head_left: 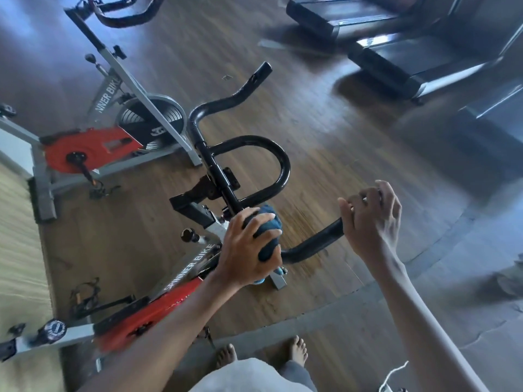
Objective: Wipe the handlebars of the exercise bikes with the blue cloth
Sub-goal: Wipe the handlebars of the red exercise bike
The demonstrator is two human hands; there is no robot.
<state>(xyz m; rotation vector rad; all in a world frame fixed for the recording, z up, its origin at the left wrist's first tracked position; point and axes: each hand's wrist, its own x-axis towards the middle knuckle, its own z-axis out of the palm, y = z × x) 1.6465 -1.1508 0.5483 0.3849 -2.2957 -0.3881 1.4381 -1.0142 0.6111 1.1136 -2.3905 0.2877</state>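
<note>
Blue cloth (271,219) on the black handlebars (284,168), gripped by my left hand (243,250); my right hand (370,219) seemingly grips the bar end.

Gym interior from above: dark brown wood-grain planks (325,131) fill the centre, with a bluish sheen of light (25,29) at eleven o'clock. Two black-decked treadmills (379,66) with grey side rails lie side by side at one to two o'clock, blurred, while a pale beige streaked surface (17,250) borders the planks at eight to nine o'clock. A curved grey band (325,315) sweeps from three o'clock round to six o'clock, edging cracked grey flooring (486,315) on which a white cord (394,373) lies at five o'clock and a crumpled grey heap (509,281) at four o'clock.
</note>
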